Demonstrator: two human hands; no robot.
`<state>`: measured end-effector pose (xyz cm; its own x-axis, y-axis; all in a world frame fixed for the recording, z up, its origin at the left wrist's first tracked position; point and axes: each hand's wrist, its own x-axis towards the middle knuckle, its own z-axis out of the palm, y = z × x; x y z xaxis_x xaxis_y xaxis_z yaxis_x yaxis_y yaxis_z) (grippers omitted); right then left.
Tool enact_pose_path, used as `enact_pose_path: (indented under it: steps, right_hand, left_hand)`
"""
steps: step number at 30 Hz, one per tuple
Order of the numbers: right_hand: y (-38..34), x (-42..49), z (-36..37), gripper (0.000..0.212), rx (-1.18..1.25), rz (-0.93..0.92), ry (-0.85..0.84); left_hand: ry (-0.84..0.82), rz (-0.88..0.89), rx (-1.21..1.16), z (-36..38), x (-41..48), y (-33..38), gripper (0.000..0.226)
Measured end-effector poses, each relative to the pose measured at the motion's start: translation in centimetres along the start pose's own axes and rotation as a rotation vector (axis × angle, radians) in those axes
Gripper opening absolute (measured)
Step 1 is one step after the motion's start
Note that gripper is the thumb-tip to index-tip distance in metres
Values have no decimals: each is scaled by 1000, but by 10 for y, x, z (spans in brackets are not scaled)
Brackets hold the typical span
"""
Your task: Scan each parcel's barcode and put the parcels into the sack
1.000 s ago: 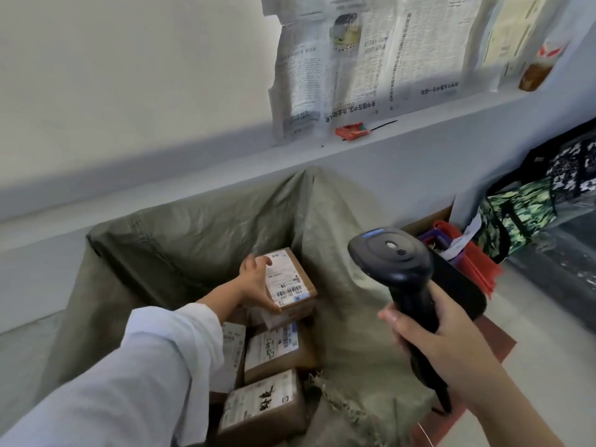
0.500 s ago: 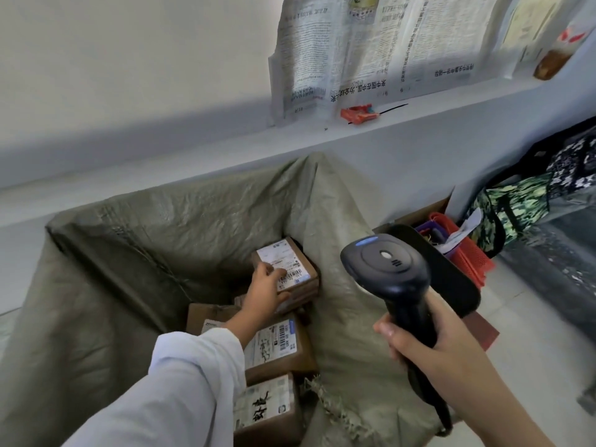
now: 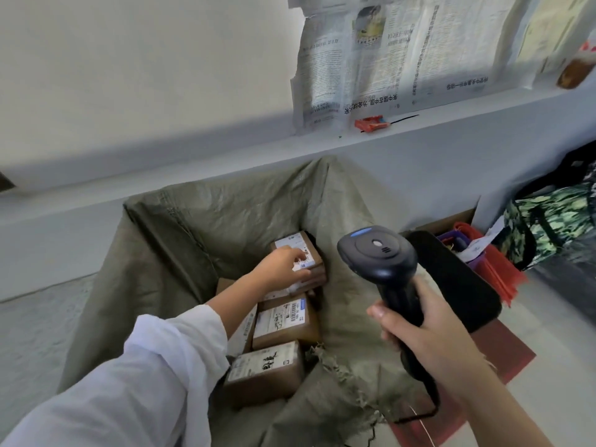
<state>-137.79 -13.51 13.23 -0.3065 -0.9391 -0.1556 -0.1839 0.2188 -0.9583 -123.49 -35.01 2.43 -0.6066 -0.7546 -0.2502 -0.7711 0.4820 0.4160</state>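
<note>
Head view: left hand [image 3: 283, 265] grips a parcel [image 3: 300, 242] in the sack [image 3: 193, 240], right hand [image 3: 429, 330] clenches the scanner [image 3: 377, 253]

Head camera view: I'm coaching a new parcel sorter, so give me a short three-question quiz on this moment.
1. True or false: the right hand grips the barcode scanner.
2. The parcel under the left hand lies: A) on the floor, B) inside the green sack, C) in the red bag.
3. What paper hangs above the ledge?
Key: 1 true; 2 B; 3 newspaper.
</note>
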Motion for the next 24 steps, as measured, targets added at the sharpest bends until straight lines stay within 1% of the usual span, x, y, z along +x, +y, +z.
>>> enact_pose_path:
  steps: [4,12,15,18,24]
  right_hand:
    - [-1,-29,-13,15,-46,-55,-42]
    - [0,-78,-9,20,-114,-155,-209]
    - [-7,-89,8,13,-108,-157,-314]
    - [-13,-99,34,12,-108,-169,-416]
    - [-29,-123,104,12,-97,-223,-577]
  left_hand:
    - [53,-11,56,-16,-45,20,42]
    - [257,-145,95,-31,-177,49,35]
    - [351,-234,111,-30,-227,48,36]
    - [447,-314,116,-36,-270,38,34]
    - [590,-471,91,-46,-359,-6,37]
